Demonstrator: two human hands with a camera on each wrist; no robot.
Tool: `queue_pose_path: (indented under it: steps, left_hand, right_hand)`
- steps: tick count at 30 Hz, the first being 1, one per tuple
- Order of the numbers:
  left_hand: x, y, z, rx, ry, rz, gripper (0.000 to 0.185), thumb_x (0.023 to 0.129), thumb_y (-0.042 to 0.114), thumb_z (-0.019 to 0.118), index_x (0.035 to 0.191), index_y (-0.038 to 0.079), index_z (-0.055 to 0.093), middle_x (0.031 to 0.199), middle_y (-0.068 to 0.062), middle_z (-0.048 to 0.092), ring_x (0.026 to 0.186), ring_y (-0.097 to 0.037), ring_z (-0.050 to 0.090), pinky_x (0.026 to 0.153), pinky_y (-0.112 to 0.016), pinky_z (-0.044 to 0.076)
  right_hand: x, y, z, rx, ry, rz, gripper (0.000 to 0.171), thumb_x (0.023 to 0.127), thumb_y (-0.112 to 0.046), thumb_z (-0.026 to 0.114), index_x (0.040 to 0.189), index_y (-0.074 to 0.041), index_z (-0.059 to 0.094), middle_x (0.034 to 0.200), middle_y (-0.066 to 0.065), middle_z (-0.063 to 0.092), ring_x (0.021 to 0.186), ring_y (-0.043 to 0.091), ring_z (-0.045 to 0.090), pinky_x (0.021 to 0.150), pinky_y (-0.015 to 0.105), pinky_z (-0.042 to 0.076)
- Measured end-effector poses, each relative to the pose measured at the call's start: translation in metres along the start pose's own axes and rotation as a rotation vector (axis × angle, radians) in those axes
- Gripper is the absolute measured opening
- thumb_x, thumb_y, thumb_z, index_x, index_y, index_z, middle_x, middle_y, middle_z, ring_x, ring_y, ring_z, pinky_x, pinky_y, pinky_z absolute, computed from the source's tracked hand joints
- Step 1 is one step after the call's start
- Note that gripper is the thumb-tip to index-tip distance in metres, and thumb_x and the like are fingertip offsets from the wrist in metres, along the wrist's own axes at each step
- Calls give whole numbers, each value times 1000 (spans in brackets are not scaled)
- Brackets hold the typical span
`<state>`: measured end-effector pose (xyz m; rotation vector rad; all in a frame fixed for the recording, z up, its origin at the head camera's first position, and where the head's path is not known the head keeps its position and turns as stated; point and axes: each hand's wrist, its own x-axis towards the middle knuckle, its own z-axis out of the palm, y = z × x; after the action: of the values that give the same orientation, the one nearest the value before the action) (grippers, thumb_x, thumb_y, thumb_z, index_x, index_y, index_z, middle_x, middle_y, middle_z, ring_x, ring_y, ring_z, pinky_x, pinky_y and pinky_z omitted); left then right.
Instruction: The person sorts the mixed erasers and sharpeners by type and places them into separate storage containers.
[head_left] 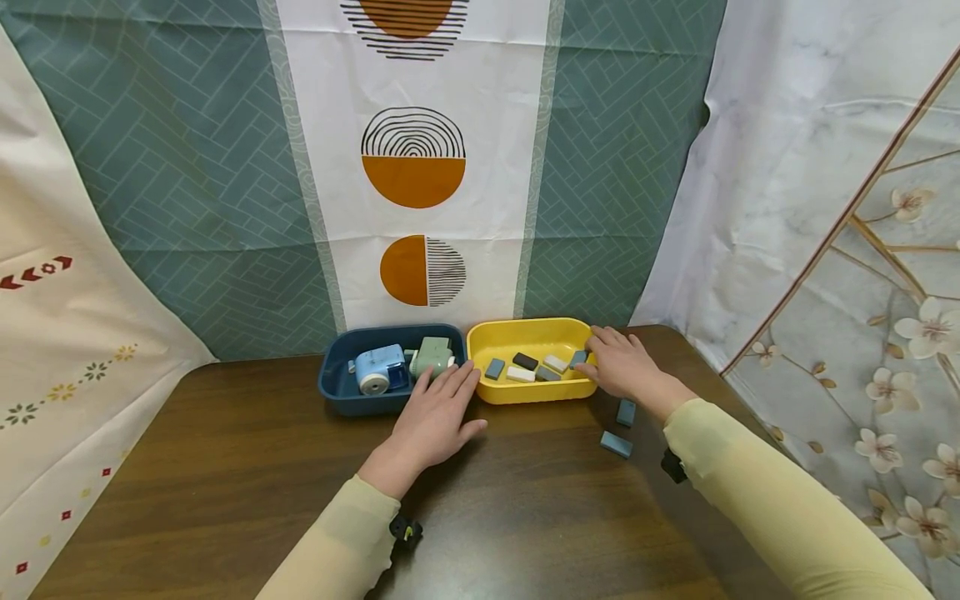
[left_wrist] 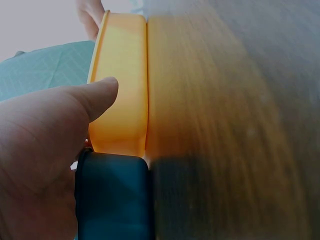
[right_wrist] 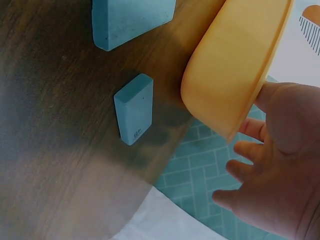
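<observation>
While both arms are reaching forward over the dark wooden surface (head_left: 225, 467), the right hand (head_left: 621, 365) is resting at the right end of the yellow tray (head_left: 525, 333). Its fingers (head_left: 600, 337) are lying over the tray's rim with the tips inside; the head view is not showing clearly whether they are pinching one of the blocks or only touching the rim, so I cannot tell. The right wrist view is showing the fingers (right_wrist: 250, 150) loosely spread and fairly straight beside the tray wall (right_wrist: 235, 65).

The left hand (head_left: 435, 421) is lying flat on the surface, fingers (head_left: 450, 383) released and extended, tips touching the near edge where the blue tray (head_left: 337, 392) and the yellow tray are meeting. The left wrist view is showing the thumb (left_wrist: 97, 95) against the yellow wall (left_wrist: 122, 90), with the blue wall (left_wrist: 112, 197) just below it.

Several small blocks (head_left: 521, 367) in grey, black and white are lying inside the yellow tray. Two grey-blue blocks are lying loose on the surface just beside the right wrist: one (head_left: 626, 412) nearer the tray, one (head_left: 616, 444) nearer the person. The blue tray is holding a light blue sharpener-like device (head_left: 378, 368) and a pale green one (head_left: 432, 354), side by side.

A patterned curtain (head_left: 187, 167) is hanging behind the trays.
</observation>
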<state>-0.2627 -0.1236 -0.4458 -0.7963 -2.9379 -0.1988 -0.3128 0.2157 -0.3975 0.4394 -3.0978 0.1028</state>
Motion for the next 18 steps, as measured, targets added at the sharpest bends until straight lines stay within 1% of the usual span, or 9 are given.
queue_pose_path:
  steps: [3,10,18]
  left_hand:
    - [0,0,0,-4,3,2,85,109,57,64,176,15,32,183,-5,22,167,-30,25,135,-60,8]
    - [0,1,-2,-17,0,-1,85,109,57,65,175,14,33,183,-5,22,167,-30,25,135,-59,7]
    - [0,1,-2,-13,3,2,85,109,57,65,175,14,33,183,-5,22,167,-30,25,136,-59,7]
  right_hand:
    - [2,0,0,6,-18,9,47,114,-37,63,141,2,63,172,30,36,159,50,33,127,74,23]
    - [7,3,3,12,-62,31,52,116,-41,58,146,2,60,174,29,33,160,49,30,127,74,22]
    - [7,2,1,26,-83,48,52,116,-41,58,147,1,59,174,29,32,160,50,30,127,74,22]
